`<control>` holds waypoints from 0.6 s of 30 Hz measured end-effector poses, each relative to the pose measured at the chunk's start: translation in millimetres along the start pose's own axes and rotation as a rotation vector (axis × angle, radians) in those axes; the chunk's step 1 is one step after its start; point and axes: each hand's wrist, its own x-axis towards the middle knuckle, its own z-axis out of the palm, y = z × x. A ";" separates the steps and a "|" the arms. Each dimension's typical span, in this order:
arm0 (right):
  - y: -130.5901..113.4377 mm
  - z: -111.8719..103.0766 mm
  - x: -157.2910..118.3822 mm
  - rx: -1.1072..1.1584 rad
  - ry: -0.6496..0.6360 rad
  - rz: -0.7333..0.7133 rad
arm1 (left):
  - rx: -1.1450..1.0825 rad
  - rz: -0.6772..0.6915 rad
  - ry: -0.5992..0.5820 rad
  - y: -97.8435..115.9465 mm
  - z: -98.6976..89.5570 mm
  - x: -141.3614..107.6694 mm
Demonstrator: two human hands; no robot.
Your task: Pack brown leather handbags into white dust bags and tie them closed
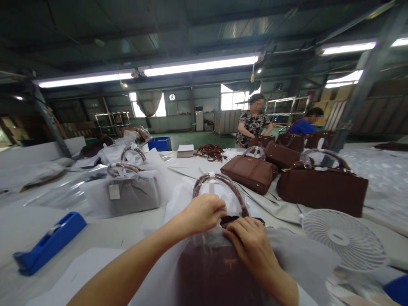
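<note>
Right in front of me stands a dark brown handbag [216, 272] with a small gold emblem, covered by thin translucent white wrapping [165, 272]. Its handles [237, 191] rise upright in clear plastic. My left hand [207, 211] is closed in a pinch above the bag's top, beside the handles; what its fingertips hold is too small to make out. Over the bag's top edge, my right hand [250, 238] has its fingers bent around the edge and the wrapping. A dark opening of the bag shows between the two hands.
A blue tape dispenser [51, 242] lies at left, near a wrapped grey handbag [134, 193]. A white fan [344, 238] is at right. Brown handbags [321, 187], a pile of straps [210, 152] and a paper stack [185, 150] sit farther back. Two people [254, 121] work across the table.
</note>
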 end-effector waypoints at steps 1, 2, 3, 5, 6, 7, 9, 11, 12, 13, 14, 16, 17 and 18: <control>1.7 1.0 -0.2 -0.011 -0.012 0.013 | 0.014 0.002 0.003 2.8 2.6 -3.8; 3.0 2.2 -0.8 -0.025 -0.017 0.020 | 0.030 0.005 0.005 5.8 6.0 -8.6; 4.0 3.4 -1.7 -0.040 -0.012 0.021 | 0.046 0.008 0.009 8.7 10.4 -14.4; 4.8 6.1 -3.9 -0.067 0.016 0.013 | 0.070 0.007 0.032 13.5 22.2 -28.3; 4.7 7.3 -4.8 -0.076 0.035 0.013 | 0.069 -0.001 0.051 15.1 29.6 -35.8; 4.5 8.2 -5.4 -0.080 0.058 0.018 | 0.061 -0.019 0.081 16.1 37.7 -43.2; 3.6 8.5 -5.4 -0.079 0.114 0.033 | 0.023 -0.067 0.154 16.7 55.5 -56.5; 2.9 6.8 -4.1 -0.095 0.156 0.024 | -0.029 -0.110 0.248 16.0 72.7 -66.4; 2.8 5.4 -3.4 -0.114 0.152 0.001 | -0.057 -0.123 0.296 15.5 80.1 -69.8; 3.0 3.8 -2.8 -0.133 0.126 -0.039 | -0.083 -0.126 0.340 14.8 86.3 -72.2; 3.4 2.0 -2.4 -0.145 0.079 -0.085 | -0.103 -0.121 0.379 14.2 91.2 -73.7; 4.9 -1.6 -2.1 -0.136 -0.033 -0.159 | -0.108 -0.084 0.449 12.8 97.1 -74.9; 5.8 -3.6 -1.8 -0.118 -0.082 -0.175 | -0.094 -0.056 0.479 12.0 98.5 -75.0; 6.5 -5.8 -0.8 -0.096 -0.124 -0.181 | -0.073 -0.026 0.504 11.3 99.0 -75.0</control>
